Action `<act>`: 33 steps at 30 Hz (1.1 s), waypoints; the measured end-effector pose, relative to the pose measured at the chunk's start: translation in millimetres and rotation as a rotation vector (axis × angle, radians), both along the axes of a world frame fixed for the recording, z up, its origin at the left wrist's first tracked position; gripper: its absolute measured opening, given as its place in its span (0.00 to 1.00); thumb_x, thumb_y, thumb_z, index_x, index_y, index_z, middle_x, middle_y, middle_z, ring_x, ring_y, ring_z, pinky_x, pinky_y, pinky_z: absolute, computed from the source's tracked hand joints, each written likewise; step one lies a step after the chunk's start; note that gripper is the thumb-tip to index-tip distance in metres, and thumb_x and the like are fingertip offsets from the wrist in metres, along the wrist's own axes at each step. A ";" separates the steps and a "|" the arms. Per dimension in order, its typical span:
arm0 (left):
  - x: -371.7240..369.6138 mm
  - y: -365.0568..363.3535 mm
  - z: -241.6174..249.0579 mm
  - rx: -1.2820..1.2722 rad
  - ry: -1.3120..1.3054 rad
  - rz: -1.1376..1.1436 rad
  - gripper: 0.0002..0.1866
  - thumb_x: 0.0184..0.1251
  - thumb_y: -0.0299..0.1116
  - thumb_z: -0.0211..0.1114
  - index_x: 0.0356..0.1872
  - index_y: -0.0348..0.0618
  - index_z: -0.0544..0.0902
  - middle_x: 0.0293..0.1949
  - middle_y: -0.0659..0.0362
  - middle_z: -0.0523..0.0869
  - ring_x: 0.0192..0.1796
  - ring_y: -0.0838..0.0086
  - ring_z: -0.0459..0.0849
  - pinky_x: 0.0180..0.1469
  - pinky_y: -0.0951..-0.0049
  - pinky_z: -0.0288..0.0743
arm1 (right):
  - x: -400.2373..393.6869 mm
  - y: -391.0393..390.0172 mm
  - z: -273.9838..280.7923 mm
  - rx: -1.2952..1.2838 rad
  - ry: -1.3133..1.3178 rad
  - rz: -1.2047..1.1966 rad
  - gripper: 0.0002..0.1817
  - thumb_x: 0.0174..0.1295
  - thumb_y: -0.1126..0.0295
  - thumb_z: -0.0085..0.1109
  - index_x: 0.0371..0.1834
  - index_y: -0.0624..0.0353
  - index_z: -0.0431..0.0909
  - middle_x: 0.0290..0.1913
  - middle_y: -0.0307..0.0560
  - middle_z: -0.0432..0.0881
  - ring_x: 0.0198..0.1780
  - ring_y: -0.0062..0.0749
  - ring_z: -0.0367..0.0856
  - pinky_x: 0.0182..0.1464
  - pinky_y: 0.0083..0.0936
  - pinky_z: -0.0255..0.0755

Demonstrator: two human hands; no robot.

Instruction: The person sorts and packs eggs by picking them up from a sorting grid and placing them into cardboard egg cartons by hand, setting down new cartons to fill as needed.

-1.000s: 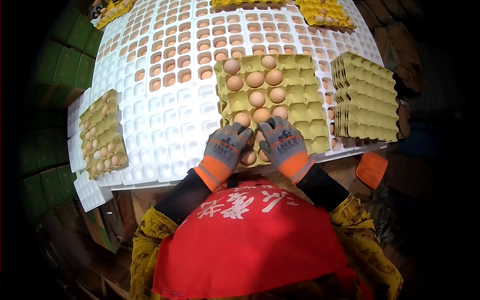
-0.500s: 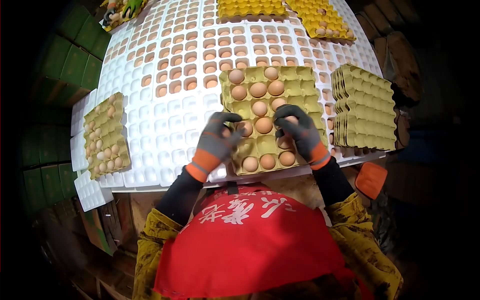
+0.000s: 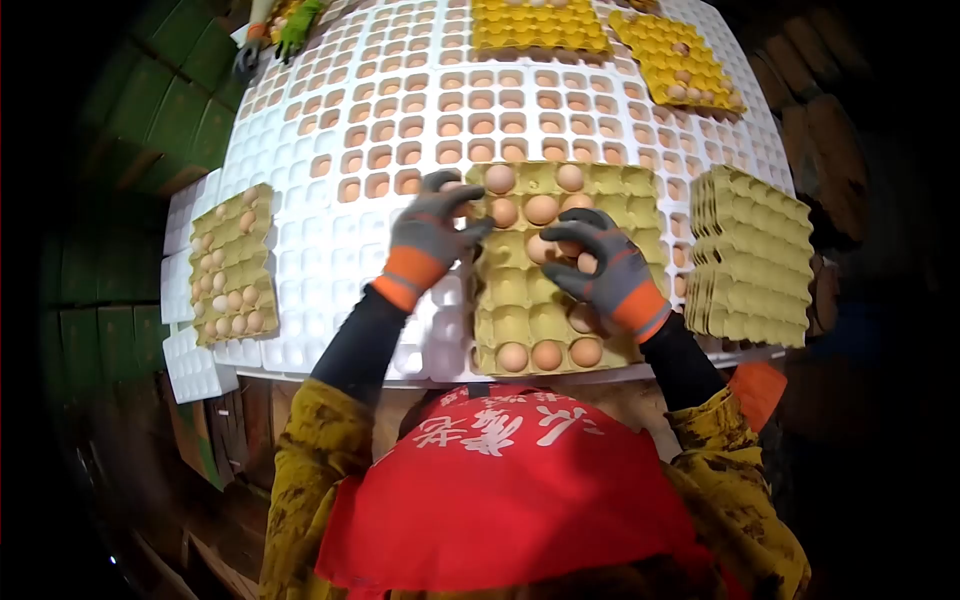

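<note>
A yellowish pulp egg tray [image 3: 625, 200] lies before me, partly filled with brown eggs [image 3: 541, 210]. My left hand [image 3: 432, 235], in a grey and orange glove, is over the tray's left edge, with its fingers curled around an egg [image 3: 453, 188] that is partly hidden. Over the middle right of the tray, my right hand [image 3: 608, 268], gloved alike, has an egg [image 3: 587, 262] inside its bent fingers. Its fingertips are close to another egg [image 3: 543, 248] in the tray. Under the tray spreads a white moulded foam tray sheet [image 3: 330, 245] with many cells.
A stack of pulp trays [image 3: 755, 255] stands at the right. Another part-filled tray [image 3: 235, 265] lies at the left. Yellow trays [image 3: 540, 30] are at the far side. Another person's gloved hands [image 3: 275, 40] show at the upper left. Green boxes [image 3: 150, 110] are piled beyond the table.
My left hand has moved up along the tray's left edge. Two eggs from the tray's middle rows are no longer in their cups. The view has shifted slightly.
</note>
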State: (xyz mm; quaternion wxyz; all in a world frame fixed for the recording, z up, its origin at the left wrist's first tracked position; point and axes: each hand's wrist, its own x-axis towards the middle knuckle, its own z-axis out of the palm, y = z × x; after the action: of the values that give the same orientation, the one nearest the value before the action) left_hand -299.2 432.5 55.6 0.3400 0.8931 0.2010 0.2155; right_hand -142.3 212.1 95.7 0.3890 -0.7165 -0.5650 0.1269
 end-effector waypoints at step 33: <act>-174.2 202.0 -71.2 -0.296 0.076 0.347 0.22 0.68 0.32 0.70 0.63 0.45 0.82 0.55 0.50 0.85 0.53 0.61 0.85 0.57 0.65 0.79 | -118.1 206.3 -124.9 0.188 1.022 -0.570 0.19 0.70 0.75 0.57 0.64 0.61 0.78 0.64 0.49 0.79 0.47 0.30 0.84 0.50 0.26 0.80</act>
State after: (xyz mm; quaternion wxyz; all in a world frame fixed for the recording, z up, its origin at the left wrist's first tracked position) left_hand -473.4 634.5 -15.5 0.4171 0.7931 0.3935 0.2051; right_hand -260.3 418.4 -29.3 0.6923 -0.6506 -0.1000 0.2956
